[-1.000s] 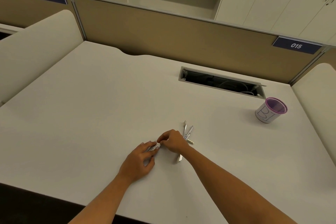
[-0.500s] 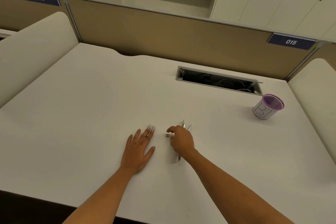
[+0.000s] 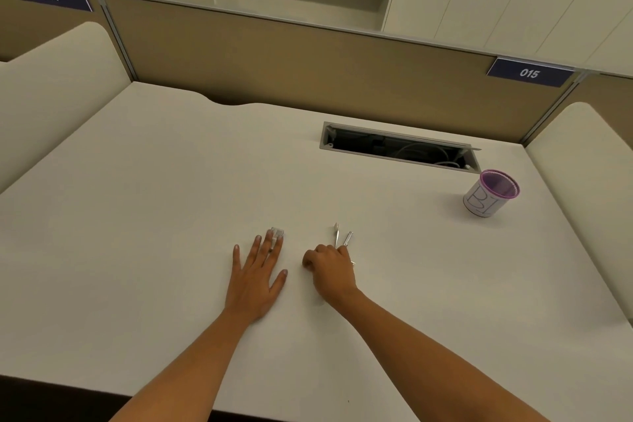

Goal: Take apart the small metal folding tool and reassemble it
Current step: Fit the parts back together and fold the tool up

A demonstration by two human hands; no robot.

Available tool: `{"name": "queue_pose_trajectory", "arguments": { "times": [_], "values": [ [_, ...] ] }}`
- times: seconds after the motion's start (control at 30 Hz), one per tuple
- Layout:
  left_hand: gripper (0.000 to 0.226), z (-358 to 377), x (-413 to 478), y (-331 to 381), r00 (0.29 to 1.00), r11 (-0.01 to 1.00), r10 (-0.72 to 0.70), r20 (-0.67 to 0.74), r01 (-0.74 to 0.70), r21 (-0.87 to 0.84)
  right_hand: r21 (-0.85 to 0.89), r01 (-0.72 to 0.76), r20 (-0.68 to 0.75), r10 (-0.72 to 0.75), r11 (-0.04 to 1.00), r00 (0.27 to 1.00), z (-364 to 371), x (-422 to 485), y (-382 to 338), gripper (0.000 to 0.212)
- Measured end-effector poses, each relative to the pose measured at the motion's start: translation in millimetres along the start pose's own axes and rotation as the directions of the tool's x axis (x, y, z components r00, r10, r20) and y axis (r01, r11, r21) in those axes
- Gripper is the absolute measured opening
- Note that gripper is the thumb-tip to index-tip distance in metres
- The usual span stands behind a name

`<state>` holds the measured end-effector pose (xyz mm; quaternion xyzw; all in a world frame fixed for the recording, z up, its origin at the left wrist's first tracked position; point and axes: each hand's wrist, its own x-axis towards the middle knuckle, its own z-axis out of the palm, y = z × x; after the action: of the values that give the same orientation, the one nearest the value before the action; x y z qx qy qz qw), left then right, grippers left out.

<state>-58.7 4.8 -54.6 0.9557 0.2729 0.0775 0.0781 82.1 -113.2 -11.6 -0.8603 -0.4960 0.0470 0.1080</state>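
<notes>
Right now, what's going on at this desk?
A person is working on a small metal tool that lies in pieces on the white desk. The left hand lies flat, fingertips on a small pale part. The right hand is curled over the thin metal blades, which poke out beyond it. A purple-rimmed cup stands off right.

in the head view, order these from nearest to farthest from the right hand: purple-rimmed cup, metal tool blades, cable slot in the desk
1. metal tool blades: at the right hand's fingers, sticking out just beyond them.
2. cable slot: farther back on the desk, a little to the right.
3. purple-rimmed cup: far right, just past the slot's right end.
</notes>
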Motion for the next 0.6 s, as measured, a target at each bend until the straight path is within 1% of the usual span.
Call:
{"name": "queue_pose_trajectory", "arguments": {
  "times": [0.07, 0.13, 0.2, 0.27, 0.33, 0.4, 0.47, 0.53, 0.6],
  "values": [
    [0.067, -3.1, 2.5, 3.5, 1.0, 0.999, 0.027, -0.004, -0.027, 0.024, 0.03, -0.007, -0.002, 0.007, 1.0, 1.0, -0.7, -1.9, 1.9, 0.03],
    [0.067, -8.3, 6.6, 10.2, 0.999, 0.999, 0.032, -0.006, -0.032, 0.039, 0.103, -0.025, -0.014, 0.027, 0.994, 1.0, -2.7, -1.5, 5.3, 0.028],
    [0.068, -13.5, 12.8, 20.4, 0.999, 0.998, 0.037, -0.005, -0.037, 0.048, 0.257, -0.059, -0.021, 0.066, 0.965, 0.998, -6.0, 0.0, 11.4, 0.02],
    [0.068, -16.5, 19.2, 32.9, 0.998, 0.998, 0.061, -0.004, -0.061, 0.032, 0.463, -0.124, -0.019, 0.15, 0.877, 0.989, -12.7, -0.7, 18.7, 0.018],
    [0.066, -17.6, 25.9, 47.7, 0.997, 0.997, 0.07, -0.009, -0.071, -0.037, 0.602, -0.194, -0.025, 0.261, 0.775, 0.965, -22.5, -3.1, 25.8, 0.023],
    [0.059, -21.5, 31.7, 66.2, 0.997, 0.99, 0.07, -0.018, -0.071, -0.119, 0.677, -0.24, -0.042, 0.363, 0.695, 0.931, -33.2, -6.0, 35.2, 0.029],
    [0.051, -29.0, 38.1, 85.8, 0.994, 0.977, 0.1, 0.039, -0.091, -0.191, 0.717, -0.271, -0.058, 0.442, 0.643, 0.895, -42.9, -8.6, 47.7, 0.029],
    [0.046, -32.9, 44.1, 102.2, 0.983, 0.973, 0.167, 0.08, -0.151, -0.177, 0.769, -0.311, -0.032, 0.52, 0.559, 0.854, -51.2, -13.7, 61.1, 0.027],
    [0.041, -33.1, 48.5, 114.6, 0.973, 0.972, 0.184, 0.137, -0.159, -0.175, 0.828, -0.338, 0.018, 0.58, 0.449, 0.814, -56.8, -21.1, 73.1, 0.024]
  ]
}}
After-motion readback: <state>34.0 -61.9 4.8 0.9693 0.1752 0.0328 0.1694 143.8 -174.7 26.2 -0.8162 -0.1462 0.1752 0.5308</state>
